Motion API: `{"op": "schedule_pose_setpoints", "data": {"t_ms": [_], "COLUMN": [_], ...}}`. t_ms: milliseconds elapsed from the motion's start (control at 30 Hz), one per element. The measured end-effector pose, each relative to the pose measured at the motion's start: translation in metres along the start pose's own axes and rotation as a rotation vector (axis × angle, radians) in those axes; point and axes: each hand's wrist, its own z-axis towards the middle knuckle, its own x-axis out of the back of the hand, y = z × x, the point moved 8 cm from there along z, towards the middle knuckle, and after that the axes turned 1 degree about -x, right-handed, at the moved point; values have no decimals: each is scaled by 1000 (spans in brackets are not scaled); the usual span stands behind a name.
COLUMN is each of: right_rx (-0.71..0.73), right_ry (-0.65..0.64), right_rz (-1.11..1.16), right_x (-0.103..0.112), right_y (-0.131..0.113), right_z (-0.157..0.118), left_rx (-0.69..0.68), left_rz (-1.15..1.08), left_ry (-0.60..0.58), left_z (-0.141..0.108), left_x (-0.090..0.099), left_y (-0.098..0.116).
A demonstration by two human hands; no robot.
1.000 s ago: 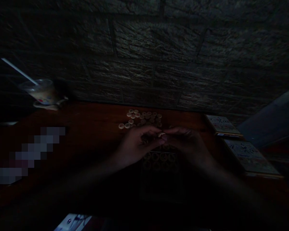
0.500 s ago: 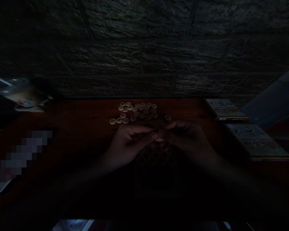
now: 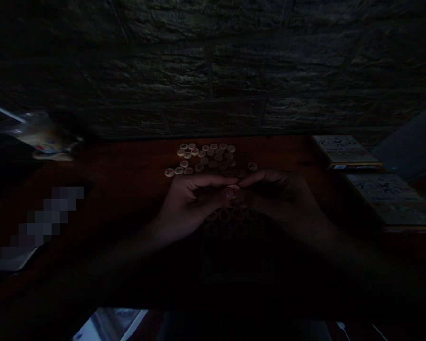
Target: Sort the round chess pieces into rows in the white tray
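Observation:
Between the fingertips of both hands is a small round Chinese chess piece (image 3: pixel 234 188), partly covered by the thumbs. My left hand (image 3: pixel 195 201) pinches it from the left, and my right hand (image 3: pixel 280 199) meets it from the right. Just below the hands, rows of dark-looking round pieces (image 3: pixel 238 214) lie in what seems to be a shallow box (image 3: pixel 236 265), hard to make out in the gloom. Beyond the fingers, a loose group of pale chess pieces (image 3: pixel 213 152) with red or dark characters is spread over the wooden table (image 3: pixel 128 161).
Two flat boxes with printed lids, one farther back (image 3: pixel 344 148) and one nearer (image 3: pixel 390 196), lie on the right. A plastic cup (image 3: pixel 46 135) with a straw stands at the far left, and a blurred-out flat object (image 3: pixel 42 227) is nearer. A stone wall (image 3: pixel 199 80) rises behind the table.
Both hands stay together around the piece, which has turned so that less of its red marking shows. The view has shifted slightly, so the scene sits a little higher.

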Motion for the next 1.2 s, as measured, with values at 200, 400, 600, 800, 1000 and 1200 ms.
{"op": "schedule_pose_setpoints", "data": {"t_ms": [200,400,600,800,1000,1200], "right_rx": [95,173,201,176,135,39], "right_ry": [39,80,96,42,30,-1], "right_rz": [-164,-428,-516,-456,-343,-186], "right_x": [-3,-4,0,-2,0,-1], "right_y": [-7,-15,-15,-12,-10,-3], "right_z": [-6,-11,-15,-17,-13,-9], "left_rx": [0,-32,-40,-47,69,119], "left_rz": [57,143,109,94,-102,-199], "left_ry": [-12,-62,-114,-114,-108,-139], "left_z": [-1,-3,-6,-3,-3,-3], "left_x": [-1,-6,-10,-8,-9,-12], "left_y": [2,7,6,9,-4,-8]}}
